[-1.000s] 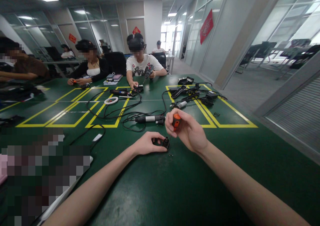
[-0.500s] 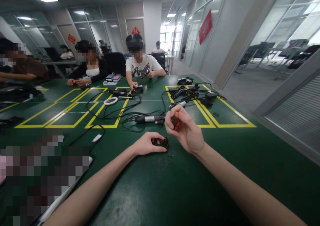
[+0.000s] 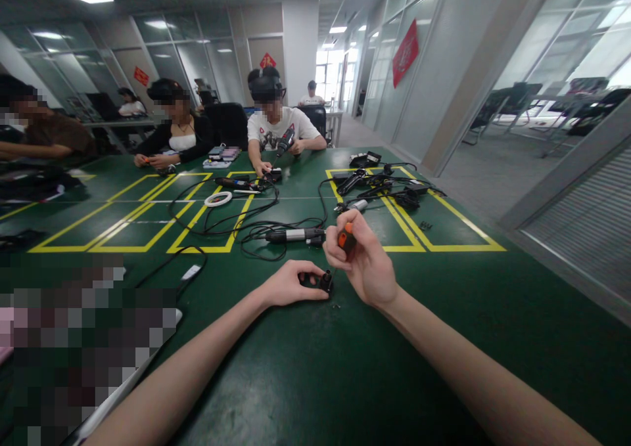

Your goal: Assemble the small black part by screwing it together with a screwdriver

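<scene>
Low over the green table, my left hand (image 3: 294, 283) is closed around a small black part (image 3: 325, 280) with a round, tube-like end, holding it against the tabletop. Fingers cover much of that part. My right hand (image 3: 363, 259) grips a screwdriver (image 3: 347, 237) by its orange and black handle. The screwdriver's thin shaft slants down toward the black part; whether its tip touches is too small to tell. On the table just right of the part lie a few tiny metal pieces (image 3: 336, 306), probably screws.
Beyond my hands lie a grey-and-black cylindrical tool (image 3: 293, 235), tangled black cables (image 3: 207, 223) and a white ring (image 3: 217, 199). More black devices (image 3: 352, 182) sit at the back right. Across the table a person (image 3: 276, 127) holds a drill (image 3: 285, 142). Blurred-out items occupy the near left.
My right hand has turned a little, so the screwdriver handle shows at a different angle. My left hand and the black part have stayed put.
</scene>
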### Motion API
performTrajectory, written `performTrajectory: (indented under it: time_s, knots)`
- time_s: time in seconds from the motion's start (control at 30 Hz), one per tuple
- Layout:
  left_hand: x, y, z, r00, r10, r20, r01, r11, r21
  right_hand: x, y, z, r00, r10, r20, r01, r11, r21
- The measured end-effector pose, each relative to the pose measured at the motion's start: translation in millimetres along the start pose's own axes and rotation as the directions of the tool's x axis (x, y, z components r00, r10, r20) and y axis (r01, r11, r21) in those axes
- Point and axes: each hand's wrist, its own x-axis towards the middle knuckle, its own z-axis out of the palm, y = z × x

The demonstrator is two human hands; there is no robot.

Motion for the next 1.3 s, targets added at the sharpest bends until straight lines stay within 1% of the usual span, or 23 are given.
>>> performTrajectory:
  time_s: [0.13,0.27,0.37,0.63,0.73,0.87,1.17,1.3]
  knots:
    - [0.2,0.3,-0.3,1.000,-0.003,0.006,0.003,1.000,0.007,2.9,1.7,-2.4,0.999,-0.043,-0.021,0.042,0.998,-0.045]
    - [0.2,-0.8,-0.5,1.000,0.008,0.013,-0.008,1.000,0.006,4.3,2.3,-4.3,0.999,-0.013,-0.040,0.012,1.000,-0.007]
    - [0.2,-1.8,-0.5,1.000,0.011,0.012,-0.011,1.000,0.004,3.4,1.6,-4.1,1.000,-0.003,-0.028,0.003,1.000,0.011]
    - [0.2,-1.1,0.5,1.000,0.002,0.001,-0.002,1.000,-0.013,3.8,2.0,-2.5,0.998,-0.043,-0.037,0.041,0.998,-0.039]
    - [0.5,-0.6,0.4,1.000,0.003,0.000,-0.003,1.000,-0.011,6.0,1.6,-3.0,1.000,-0.011,-0.026,0.010,0.999,-0.048]
    - [0.6,-0.4,0.7,1.000,0.001,0.005,-0.001,1.000,-0.015,5.7,0.2,-3.4,0.998,0.053,-0.022,-0.053,0.998,-0.018]
    - [0.7,-9.3,1.9,1.000,0.022,-0.010,-0.022,1.000,-0.008,2.5,0.5,-1.9,0.999,0.027,0.039,-0.027,1.000,-0.010]
    - [0.7,-11.5,2.2,0.999,0.048,0.002,-0.048,0.999,-0.024,3.7,-0.3,-1.8,0.994,0.090,0.059,-0.088,0.996,-0.029]
